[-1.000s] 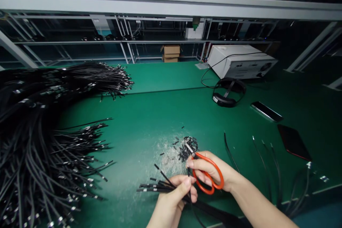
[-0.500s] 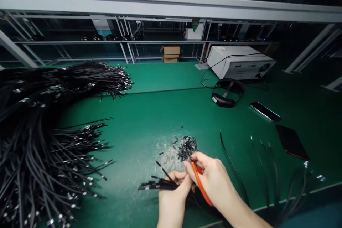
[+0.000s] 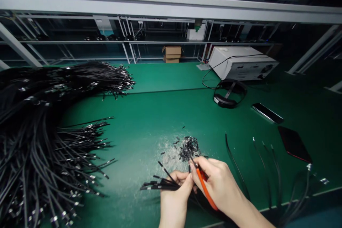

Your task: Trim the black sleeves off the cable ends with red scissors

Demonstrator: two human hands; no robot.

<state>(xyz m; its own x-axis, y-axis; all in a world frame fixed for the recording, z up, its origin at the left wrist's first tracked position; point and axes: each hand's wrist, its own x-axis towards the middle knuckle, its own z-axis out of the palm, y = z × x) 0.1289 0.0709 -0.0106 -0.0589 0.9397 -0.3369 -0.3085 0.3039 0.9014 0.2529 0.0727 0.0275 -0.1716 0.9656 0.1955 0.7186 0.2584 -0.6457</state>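
Observation:
My left hand (image 3: 175, 199) is closed around a bundle of black cables (image 3: 157, 186); their ends poke out to the left, one angled upward. In my right hand (image 3: 221, 181) are orange-handled wire cutters (image 3: 207, 191), their dark jaws pointing up and left beside my left fingertips. A short black cable end shows between the two hands, and whether the jaws touch it I cannot tell. Just beyond the hands lies a pile of short black cut pieces (image 3: 189, 148), with whitish fluff (image 3: 168, 155) scattered to its left.
A large heap of black cables (image 3: 40, 131) covers the left side of the green table (image 3: 149, 114). To the right are loose cables (image 3: 235, 162), a phone (image 3: 267, 112), a dark red-edged slab (image 3: 294, 144) and a black headset (image 3: 229, 92). A white box-shaped device (image 3: 242, 63) stands behind.
My right hand and the wire cutters have drawn slightly right and down, and the jaws now show more. My left hand keeps its hold on the bundle. The view has shifted a little.

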